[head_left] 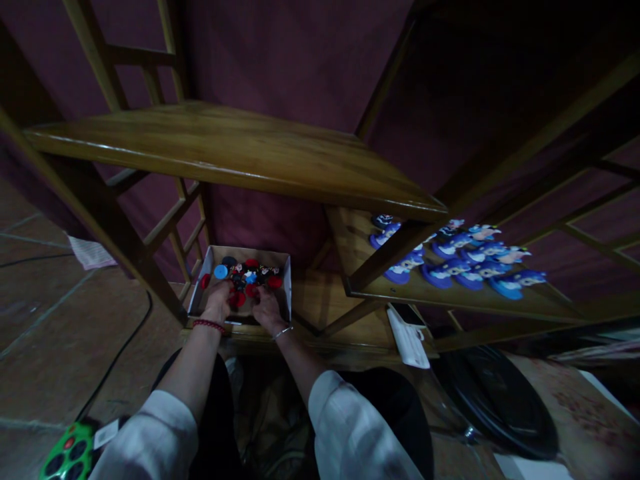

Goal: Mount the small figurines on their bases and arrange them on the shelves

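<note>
An open cardboard box (289, 273) stands on the low shelf, holding several small dark figurines (270, 271) on round red bases, one on a blue base (221, 271). My left hand (219, 301), with a red beaded bracelet at the wrist, reaches into the box's left side. Its fingers are curled at a figurine with a red base (240, 299). Close beside it on the right is my right hand (266, 309), wearing a thin silvery bracelet. Those fingers close at another red-based figurine (251, 291). Dim light and small size leave the exact finger contact hard to see.
A wooden shelf board (230, 143) runs above the box. To the right, several purple-and-blue figurines (445, 270) stand in rows on another shelf. Lower down lie a phone (407, 313) and a white packet (407, 340). A green power strip (70, 453) with a cable is on the floor.
</note>
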A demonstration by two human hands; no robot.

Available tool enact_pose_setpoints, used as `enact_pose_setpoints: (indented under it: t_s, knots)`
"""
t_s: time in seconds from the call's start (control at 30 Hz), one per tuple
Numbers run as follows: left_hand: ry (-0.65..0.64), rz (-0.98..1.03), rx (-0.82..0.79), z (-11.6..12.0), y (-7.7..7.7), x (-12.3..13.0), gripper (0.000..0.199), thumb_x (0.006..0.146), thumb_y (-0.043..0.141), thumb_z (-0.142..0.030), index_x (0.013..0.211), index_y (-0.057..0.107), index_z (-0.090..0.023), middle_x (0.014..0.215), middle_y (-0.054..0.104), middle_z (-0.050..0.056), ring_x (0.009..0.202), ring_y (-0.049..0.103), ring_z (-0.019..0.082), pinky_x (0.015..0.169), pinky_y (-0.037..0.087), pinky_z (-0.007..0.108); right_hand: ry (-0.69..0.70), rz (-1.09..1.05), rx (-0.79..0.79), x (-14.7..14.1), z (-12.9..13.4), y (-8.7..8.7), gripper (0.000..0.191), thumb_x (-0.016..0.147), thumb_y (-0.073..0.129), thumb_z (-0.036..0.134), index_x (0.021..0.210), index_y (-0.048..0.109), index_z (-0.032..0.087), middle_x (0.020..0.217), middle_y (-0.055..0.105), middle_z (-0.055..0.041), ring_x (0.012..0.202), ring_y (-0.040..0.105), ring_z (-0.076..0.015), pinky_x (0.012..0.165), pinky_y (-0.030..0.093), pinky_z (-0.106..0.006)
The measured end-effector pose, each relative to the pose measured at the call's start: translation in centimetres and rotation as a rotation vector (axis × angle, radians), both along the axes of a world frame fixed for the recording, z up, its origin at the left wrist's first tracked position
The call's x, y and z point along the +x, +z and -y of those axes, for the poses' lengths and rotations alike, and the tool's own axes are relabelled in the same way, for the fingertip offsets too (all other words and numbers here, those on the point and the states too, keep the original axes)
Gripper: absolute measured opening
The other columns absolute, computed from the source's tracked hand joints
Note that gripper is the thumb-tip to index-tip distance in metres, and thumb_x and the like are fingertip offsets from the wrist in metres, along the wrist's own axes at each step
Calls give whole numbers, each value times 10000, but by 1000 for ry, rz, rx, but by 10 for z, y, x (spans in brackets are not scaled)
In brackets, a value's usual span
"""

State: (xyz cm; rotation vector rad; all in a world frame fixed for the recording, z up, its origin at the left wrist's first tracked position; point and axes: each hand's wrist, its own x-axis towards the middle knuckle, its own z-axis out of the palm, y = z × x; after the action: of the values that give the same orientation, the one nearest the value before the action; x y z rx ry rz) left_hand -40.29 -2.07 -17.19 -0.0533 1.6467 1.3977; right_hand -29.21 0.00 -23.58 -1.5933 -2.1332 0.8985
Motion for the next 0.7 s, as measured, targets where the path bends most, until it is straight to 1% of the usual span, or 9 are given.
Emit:
enact_pose_setpoints:
  t_s: [0.1,0.17,0.3,0.43,0.57,0.7]
  knots:
    - [10,7,-19,0,-1,-2,134,638,501,-31,602,521,-158,561,534,-10,492,518,109,511,432,240,-39,-2,-26,0,-1,3,403,738,480,116,1129,505,209,1066,592,-54,956,555,-149,830,418,-243]
    - [13,10,-33,-1,-4,-5,138,642,498,-32,591,516,-159,563,533,-9,498,519,104,518,427,234,-44,14,-52,-1,-2,3,421,742,479,124,1156,488,203,1057,596,-60,956,558,-155,822,423,-247]
    - [0,19,-47,-2,-10,-9,130,633,498,-40,595,520,-163,570,542,1,535,538,113,529,426,226,-16,50,-46,-1,-2,1,423,749,478,130,1166,483,201,1056,598,-60,958,560,-156,827,419,-249]
    - [7,21,-40,-1,-13,-12,115,616,512,-49,595,514,-162,569,539,-4,519,525,115,524,420,237,8,87,-43,-2,-2,1,430,745,488,136,1168,497,217,1049,603,-54,957,564,-165,821,422,-253]
    - [17,14,-45,-1,-13,-13,108,610,522,-57,587,507,-161,564,536,-5,505,500,109,509,401,231,8,83,-43,-3,-3,2,416,745,485,130,1151,519,217,1080,603,-52,978,560,-167,835,420,-251]
    - [22,17,-36,0,-10,-13,117,605,521,-50,579,498,-162,562,538,-4,508,495,106,504,404,222,-44,67,-30,-5,-9,6,374,782,442,140,1146,516,177,998,634,-62,935,579,-157,821,424,-238]
